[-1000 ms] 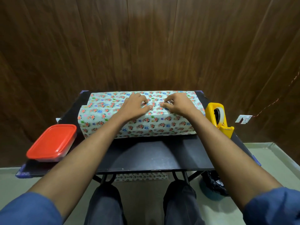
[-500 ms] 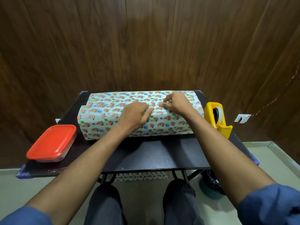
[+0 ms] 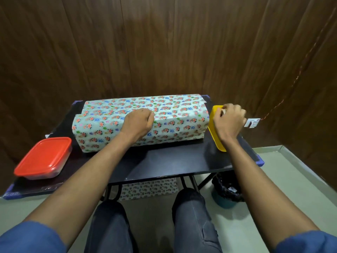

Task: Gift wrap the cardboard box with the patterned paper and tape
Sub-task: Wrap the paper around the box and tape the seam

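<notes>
A long box wrapped in floral patterned paper [image 3: 175, 115] lies across the back of the black table [image 3: 164, 161]. My left hand [image 3: 137, 123] rests on top of the box near its middle, fingers curled down, pressing the paper seam. My right hand [image 3: 228, 120] is off to the right, over the yellow tape dispenser [image 3: 216, 137], with its fingers at the tape roll at the dispenser's top. Whether it pinches the tape end is hidden by the hand.
A red-lidded plastic container [image 3: 43, 158] sits at the table's front left. A scrap of patterned paper [image 3: 149, 188] lies on the floor under the table. A dark bin [image 3: 227, 190] stands on the floor at the right. A wooden wall rises close behind.
My right hand has left the top of the box and moved right to the tape dispenser. My left hand has stayed on the paper seam.
</notes>
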